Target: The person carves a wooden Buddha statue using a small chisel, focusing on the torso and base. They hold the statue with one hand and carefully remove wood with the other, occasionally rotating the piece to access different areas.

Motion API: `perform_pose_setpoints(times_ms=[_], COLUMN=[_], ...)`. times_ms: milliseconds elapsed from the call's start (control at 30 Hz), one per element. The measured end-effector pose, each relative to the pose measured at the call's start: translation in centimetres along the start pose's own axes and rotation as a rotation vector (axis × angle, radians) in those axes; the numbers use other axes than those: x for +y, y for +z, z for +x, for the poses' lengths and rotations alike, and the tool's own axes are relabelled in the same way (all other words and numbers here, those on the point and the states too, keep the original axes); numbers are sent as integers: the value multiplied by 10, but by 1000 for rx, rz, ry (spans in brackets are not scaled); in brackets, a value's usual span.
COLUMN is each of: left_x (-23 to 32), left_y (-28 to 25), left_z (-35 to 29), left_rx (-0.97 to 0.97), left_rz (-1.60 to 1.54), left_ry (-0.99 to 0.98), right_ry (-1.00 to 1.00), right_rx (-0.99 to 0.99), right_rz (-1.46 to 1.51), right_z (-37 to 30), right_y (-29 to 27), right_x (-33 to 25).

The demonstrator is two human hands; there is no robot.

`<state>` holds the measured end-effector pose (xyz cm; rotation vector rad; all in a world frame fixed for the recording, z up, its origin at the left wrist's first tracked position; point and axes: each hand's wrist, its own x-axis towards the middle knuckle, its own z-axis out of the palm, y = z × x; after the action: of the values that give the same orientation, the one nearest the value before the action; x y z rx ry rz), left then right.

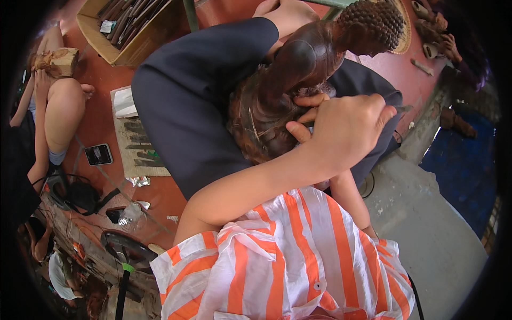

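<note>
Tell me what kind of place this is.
Probably a wood-carving workshop: a carved figure sits in the person's lap, a box holds slim dark rods that look like chisels, and someone at left holds a wooden block.

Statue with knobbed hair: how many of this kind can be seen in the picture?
1. The dark brown statue leans between the dark-trousered legs, its head toward the upper right and the left hand in front of it. Others may be hidden at the dim edges.
</note>
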<state>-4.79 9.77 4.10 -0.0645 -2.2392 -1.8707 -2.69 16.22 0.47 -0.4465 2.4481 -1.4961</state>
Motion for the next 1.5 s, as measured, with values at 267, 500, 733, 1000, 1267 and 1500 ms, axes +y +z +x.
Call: perform_pose_setpoints(times_ms=[267,500,733,1000,1267,1500], left_x=[1,-2,-6,-6,-6,-1], left_y=[2,4,9,4,1,5], left_z=[1,6,2,2,1,-5], left_rx=[16,-34,52,-12,56,95], left_rz=[-27,-80,-121,-118,-131,-151], left_ry=[59,58,82,45,64,88], right_ry=[-163,22,86,121,118,-30], right_rx=[-31,23,48,47,20,39], right_rz=[-103,46,80,80,84,24], right_z=[0,1,-1,-3,-1,-5], right_y=[-6,-5,-2,1,-1,6], right_x=[3,-1,-3,-9,-11,-8])
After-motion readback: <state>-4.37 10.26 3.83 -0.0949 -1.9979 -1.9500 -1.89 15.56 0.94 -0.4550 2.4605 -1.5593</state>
